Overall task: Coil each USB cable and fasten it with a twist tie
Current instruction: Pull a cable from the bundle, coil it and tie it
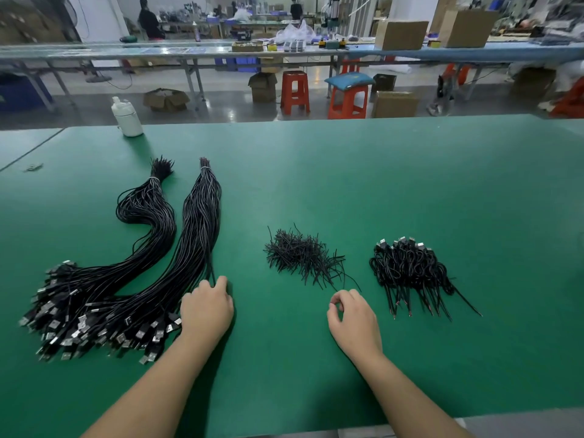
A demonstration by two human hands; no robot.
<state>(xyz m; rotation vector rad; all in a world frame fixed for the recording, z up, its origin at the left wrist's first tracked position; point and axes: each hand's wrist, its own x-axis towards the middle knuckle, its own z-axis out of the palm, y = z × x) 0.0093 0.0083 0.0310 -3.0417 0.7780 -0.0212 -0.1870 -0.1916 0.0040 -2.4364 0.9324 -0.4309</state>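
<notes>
Left hand (207, 306) grips a cable at the right edge of the cable bundles (126, 273). Right of them lie ties (301, 256); right hand (352, 317) pinches one. Coils (410, 268) sit farthest right.

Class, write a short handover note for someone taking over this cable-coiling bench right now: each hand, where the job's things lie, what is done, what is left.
Left hand: fingers on one cable at the near end of the right long bundle; whether it grips is unclear.
Right hand: pinches a twist tie at the near edge of the tie pile.
Left long bundle lies untouched, still banded.
Done: coiled, tied cables piled at right.
Left: both long bundles on the green table.
</notes>
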